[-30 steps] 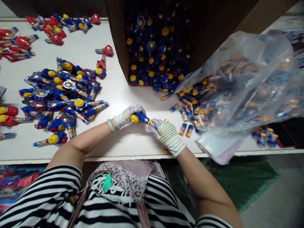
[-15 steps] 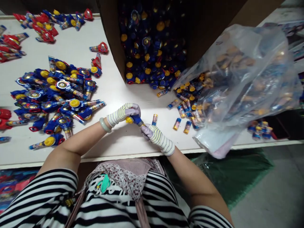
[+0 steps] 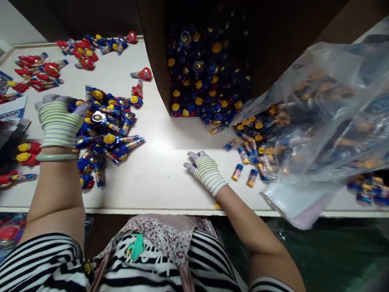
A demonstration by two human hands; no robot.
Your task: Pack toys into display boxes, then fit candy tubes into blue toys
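Note:
My left hand [image 3: 60, 117], in a striped knit glove, reaches to the left side of a pile of blue-and-yellow plastic toys [image 3: 111, 140], each with a labelled tube as its handle. Its thumb is spread from the fingers beside blue toys, and the fingertips are partly hidden. My right hand [image 3: 206, 170], gloved alike, rests low over the white table [image 3: 164, 186] with its fingers apart and nothing in them. Right of it lie small labelled tubes [image 3: 237, 172] with blue and yellow ends. Something yellow [image 3: 218, 205] shows under my right wrist.
A cardboard box [image 3: 154, 61] full of blue toys stands at the back. A clear plastic bag [image 3: 331, 121] of small tubes lies on the right. Red toys [image 3: 51, 69] are grouped at the back left, and more red toys [image 3: 28, 153] lie near my left wrist.
The blue-and-yellow toy that both hands held at the middle is out of them. My left hand has moved left to the pile; my right hand has moved slightly right and opened.

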